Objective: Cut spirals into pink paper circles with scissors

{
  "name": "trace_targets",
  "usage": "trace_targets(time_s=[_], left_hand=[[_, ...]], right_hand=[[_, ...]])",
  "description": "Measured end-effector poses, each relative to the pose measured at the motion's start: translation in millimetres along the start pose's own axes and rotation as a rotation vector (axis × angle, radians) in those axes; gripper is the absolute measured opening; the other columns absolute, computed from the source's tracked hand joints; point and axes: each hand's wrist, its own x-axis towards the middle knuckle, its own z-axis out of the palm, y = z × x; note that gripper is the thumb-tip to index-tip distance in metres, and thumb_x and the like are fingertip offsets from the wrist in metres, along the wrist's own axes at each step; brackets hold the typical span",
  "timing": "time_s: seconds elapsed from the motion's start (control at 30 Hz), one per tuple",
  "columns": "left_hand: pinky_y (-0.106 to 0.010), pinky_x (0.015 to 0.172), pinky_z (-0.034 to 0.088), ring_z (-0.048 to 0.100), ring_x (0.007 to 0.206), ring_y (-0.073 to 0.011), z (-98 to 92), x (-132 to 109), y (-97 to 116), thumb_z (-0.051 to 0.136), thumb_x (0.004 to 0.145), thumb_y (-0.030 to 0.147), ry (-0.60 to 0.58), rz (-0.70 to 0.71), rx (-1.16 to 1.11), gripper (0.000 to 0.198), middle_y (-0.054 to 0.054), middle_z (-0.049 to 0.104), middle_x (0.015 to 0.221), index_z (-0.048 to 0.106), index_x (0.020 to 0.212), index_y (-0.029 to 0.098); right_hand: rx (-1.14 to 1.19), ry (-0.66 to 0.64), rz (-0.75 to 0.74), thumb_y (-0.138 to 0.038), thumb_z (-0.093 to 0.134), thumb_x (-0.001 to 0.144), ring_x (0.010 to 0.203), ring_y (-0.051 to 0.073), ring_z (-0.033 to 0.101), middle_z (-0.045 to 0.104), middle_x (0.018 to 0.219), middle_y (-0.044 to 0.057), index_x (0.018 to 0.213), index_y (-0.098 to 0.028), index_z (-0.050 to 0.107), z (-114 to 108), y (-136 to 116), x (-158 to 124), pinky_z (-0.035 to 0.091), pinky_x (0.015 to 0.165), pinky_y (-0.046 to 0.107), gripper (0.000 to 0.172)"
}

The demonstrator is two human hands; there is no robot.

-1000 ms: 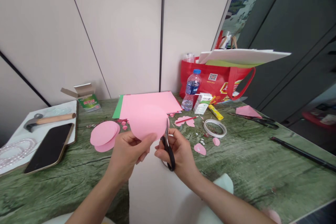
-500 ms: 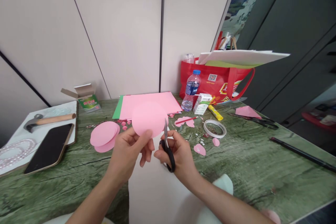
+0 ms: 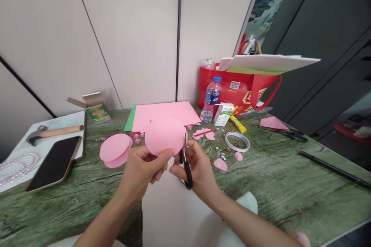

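At nine o'clock from the round, matte pink disc [image 3: 164, 137], which is being held above the green, wood-grained table [image 3: 95, 185], a strand of glossy beads [image 3: 36, 157] is lying on a flat white board [image 3: 43, 148]; beside it, a dark-screened phone [image 3: 55, 164] is resting just below a hammer [image 3: 60, 131] with a smooth wooden handle; towards half past nine, an open cardboard box [image 3: 98, 114] is standing with its flaps raised; nearer the disc, at nine, a loose stack of pink rounds [image 3: 116, 148] is lying flat; at half past seven, the left hand [image 3: 143, 166] is pinching the disc's lower edge between thumb and fingers; at twelve, flat rectangular pink sheets [image 3: 166, 110] are lying behind; at four, the right hand [image 3: 199, 168] is curling around the black handles of the scissors [image 3: 187, 171], whose metal blades are pointing upward and overlapping the disc's right rim; at two, a clear plastic bottle [image 3: 210, 102] is standing before a shiny red bag [image 3: 243, 83]; at three, a ring of white tape [image 3: 239, 149] is lying flat, and farther out a slim black rod [image 3: 333, 169] is slanting across the table.
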Motion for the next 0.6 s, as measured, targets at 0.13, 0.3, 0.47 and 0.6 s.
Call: trace_targets(time_s=[0.13,0.3,0.47,0.6], left_hand=[[-0.014,0.029,0.023,0.032,0.029,-0.0018,0.5,1.0,1.2,0.064,0.066,0.025,0.008,-0.004,0.0,0.026,0.006,0.044,0.036,0.052,0.047,0.014],[-0.015,0.029,0.022,0.031,0.029,-0.0018,1.2,1.4,2.5,0.064,0.066,0.024,0.009,0.003,0.005,0.025,0.006,0.043,0.036,0.052,0.047,0.014],[-0.016,0.029,0.022,0.031,0.029,-0.0022,1.2,0.6,2.4,0.064,0.066,0.025,0.014,0.014,0.018,0.026,0.006,0.042,0.035,0.052,0.047,0.014],[-0.016,0.03,0.022,0.031,0.03,-0.0024,0.6,0.8,2.3,0.064,0.066,0.027,0.012,0.018,0.018,0.025,0.006,0.042,0.036,0.052,0.048,0.014]], right_hand=[[-0.007,-0.002,-0.017,-0.025,0.076,0.056,0.061,0.011,0.048,0.05,0.064,-0.005,0.086,-0.022,0.042,-0.1,-1.0,0.9,0.039,0.06,0.024,0.045],[-0.003,0.005,0.02,-0.028,0.075,0.056,0.061,0.012,0.048,0.05,0.064,-0.005,0.084,-0.022,0.043,0.4,-1.3,-0.1,0.04,0.059,0.024,0.043],[0.027,0.01,0.035,-0.027,0.076,0.056,0.062,0.012,0.05,0.05,0.061,-0.005,0.082,-0.022,0.043,0.9,-1.5,-0.4,0.041,0.059,0.025,0.042],[0.029,0.005,0.043,-0.028,0.076,0.056,0.058,0.012,0.049,0.052,0.06,-0.006,0.081,-0.022,0.044,0.9,-0.5,-0.5,0.041,0.06,0.026,0.041]])
